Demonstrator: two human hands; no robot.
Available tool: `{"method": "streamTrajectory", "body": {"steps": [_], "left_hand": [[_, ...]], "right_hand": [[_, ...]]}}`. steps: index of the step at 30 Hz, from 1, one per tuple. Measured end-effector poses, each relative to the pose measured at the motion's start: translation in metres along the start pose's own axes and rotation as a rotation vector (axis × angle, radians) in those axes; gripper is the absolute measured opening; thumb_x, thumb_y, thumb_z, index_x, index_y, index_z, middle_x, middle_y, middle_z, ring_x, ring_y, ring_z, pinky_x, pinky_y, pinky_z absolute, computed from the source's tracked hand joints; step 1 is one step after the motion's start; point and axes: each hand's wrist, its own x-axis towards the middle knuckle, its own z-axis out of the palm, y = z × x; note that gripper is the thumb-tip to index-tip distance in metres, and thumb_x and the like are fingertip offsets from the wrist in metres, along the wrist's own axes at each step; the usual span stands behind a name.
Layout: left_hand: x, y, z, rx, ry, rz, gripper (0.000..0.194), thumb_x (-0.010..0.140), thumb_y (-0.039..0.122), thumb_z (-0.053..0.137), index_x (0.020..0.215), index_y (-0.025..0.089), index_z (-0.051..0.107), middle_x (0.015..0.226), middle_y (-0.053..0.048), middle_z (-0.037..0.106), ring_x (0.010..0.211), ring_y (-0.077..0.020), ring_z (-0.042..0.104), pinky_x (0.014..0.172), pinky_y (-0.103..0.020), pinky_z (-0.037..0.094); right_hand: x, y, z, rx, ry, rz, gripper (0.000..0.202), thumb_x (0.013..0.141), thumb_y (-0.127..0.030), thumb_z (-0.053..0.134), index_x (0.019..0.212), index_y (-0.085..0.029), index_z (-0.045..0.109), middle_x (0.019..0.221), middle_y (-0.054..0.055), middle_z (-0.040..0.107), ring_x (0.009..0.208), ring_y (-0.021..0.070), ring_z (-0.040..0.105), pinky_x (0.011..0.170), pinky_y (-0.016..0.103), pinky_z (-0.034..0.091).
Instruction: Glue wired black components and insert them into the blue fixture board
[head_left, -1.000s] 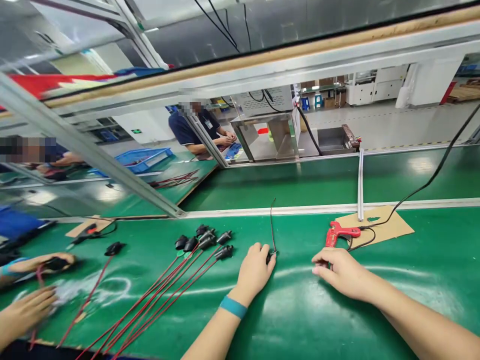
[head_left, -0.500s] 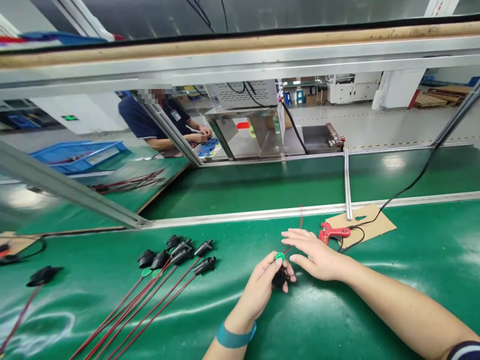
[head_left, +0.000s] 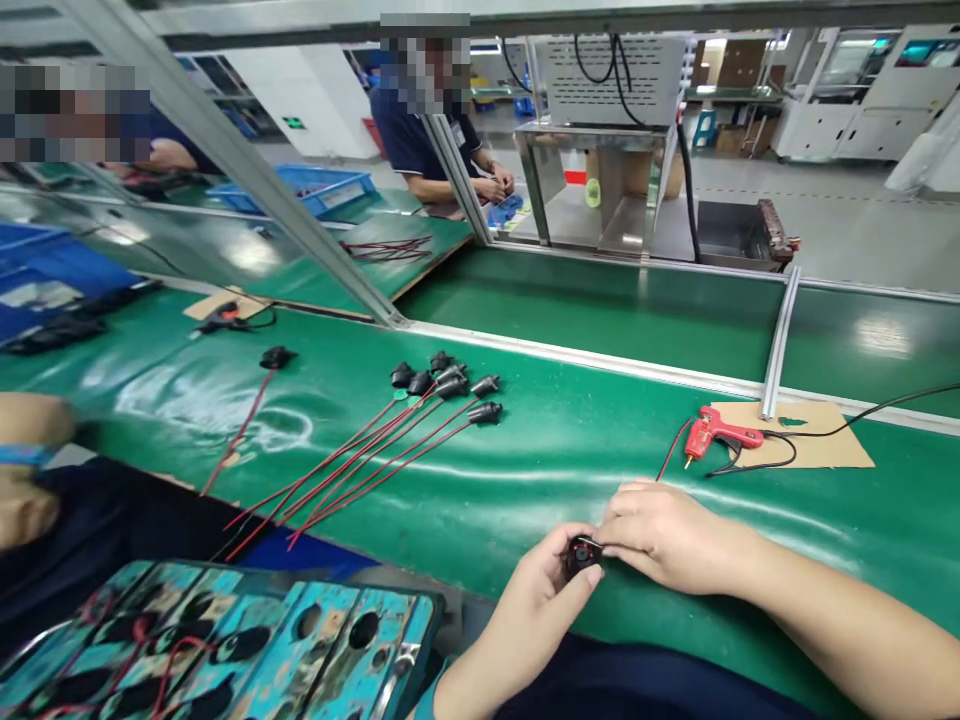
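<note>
My left hand [head_left: 544, 590] is closed around a small black round housing [head_left: 583, 555], its hollow end tilted up and a bit of red showing inside. At the housing's right edge, my right hand [head_left: 667, 535] has its fingers pinched together; what lies between the fingertips is hidden. A thin red wire [head_left: 674, 450] sticks out beyond the knuckles of my right hand. Further left on the green bench lie several black housings [head_left: 451, 384] with long red wires [head_left: 360, 450]. A green disc [head_left: 400, 395] shows beside one of them.
A red glue gun [head_left: 716, 436] rests by a cardboard sheet [head_left: 832, 440], its black cable running right. At lower left stands a worn turquoise fixture [head_left: 345, 600] with round holes. Another person's arm [head_left: 30, 470] is at the left edge; a co-worker [head_left: 427, 130] works behind the frame post [head_left: 330, 220].
My view has swung left and down. My right hand has gone from open fingers to a pinch at the housing. The green disc seen in my left hand is out of sight.
</note>
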Motion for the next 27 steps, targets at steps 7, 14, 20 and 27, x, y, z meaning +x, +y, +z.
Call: {"method": "streamTrajectory", "body": {"steps": [7, 14, 20, 27], "left_hand": [[-0.017, 0.002, 0.005, 0.436, 0.077, 0.2, 0.024, 0.1, 0.028, 0.055, 0.124, 0.027, 0.057, 0.118, -0.007, 0.067, 0.109, -0.0238, 0.063, 0.098, -0.035, 0.047], [-0.025, 0.012, 0.0, 0.413, -0.081, 0.272, 0.037, 0.1, 0.025, 0.054, 0.135, 0.031, 0.049, 0.133, -0.007, 0.06, 0.125, -0.0238, 0.057, 0.106, -0.031, 0.044], [-0.027, 0.014, -0.002, 0.321, -0.142, 0.293, 0.032, 0.104, 0.023, 0.042, 0.134, 0.031, 0.051, 0.127, -0.005, 0.06, 0.114, -0.0202, 0.057, 0.104, -0.029, 0.044], [-0.029, 0.009, -0.005, 0.255, -0.149, 0.286, 0.03, 0.107, 0.026, 0.037, 0.133, 0.029, 0.051, 0.126, -0.006, 0.057, 0.114, -0.0201, 0.054, 0.103, -0.031, 0.043]], "right_hand": [[-0.004, -0.031, -0.01, 0.193, 0.057, 0.057, 0.035, 0.108, -0.029, 0.045, 0.099, -0.013, 0.075, 0.081, 0.007, 0.071, 0.075, 0.0167, 0.062, 0.078, 0.03, 0.046], [-0.008, -0.048, -0.005, 0.033, 0.008, 0.169, 0.011, 0.094, -0.019, 0.07, 0.086, -0.016, 0.076, 0.08, 0.004, 0.071, 0.081, 0.0176, 0.062, 0.082, 0.034, 0.04], [-0.002, -0.063, -0.012, -0.021, -0.086, 0.18, 0.015, 0.096, -0.017, 0.064, 0.085, -0.015, 0.072, 0.081, 0.005, 0.07, 0.08, 0.0179, 0.06, 0.083, 0.035, 0.039], [-0.007, -0.065, -0.014, -0.097, -0.026, 0.169, 0.018, 0.099, -0.018, 0.054, 0.093, -0.015, 0.07, 0.079, 0.005, 0.065, 0.079, 0.019, 0.053, 0.084, 0.037, 0.035]]}}
